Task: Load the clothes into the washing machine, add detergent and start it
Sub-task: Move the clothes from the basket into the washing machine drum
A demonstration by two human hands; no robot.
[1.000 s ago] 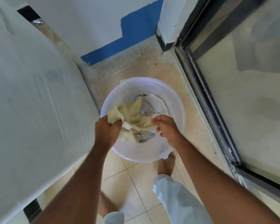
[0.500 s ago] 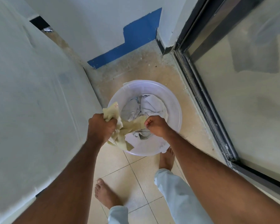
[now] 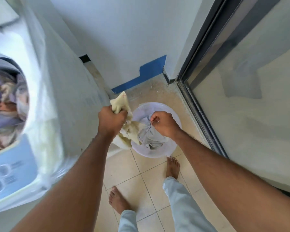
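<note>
A white plastic basin [image 3: 159, 152] stands on the tiled floor beside the washing machine [image 3: 60, 104], which is wrapped in clear plastic. My left hand [image 3: 111, 120] grips a pale yellow cloth [image 3: 120, 103] lifted above the basin's left rim, with part of the cloth hanging down. My right hand [image 3: 162, 123] grips a grey striped garment [image 3: 151, 138] that trails down into the basin. The machine's round top opening [image 3: 6, 104] at the far left shows several clothes inside. Its blue control panel [image 3: 8, 171] lies at the lower left.
A sliding glass door with a dark frame [image 3: 197, 104] runs along the right. A white wall with a blue painted base [image 3: 141, 77] closes the far end. My bare feet [image 3: 172, 168] stand on the beige tiles just behind the basin.
Both hands rose out of the basin, lifting the yellow cloth and the grey garment. The view swung up and left, bringing the machine's open top and control panel into sight.
</note>
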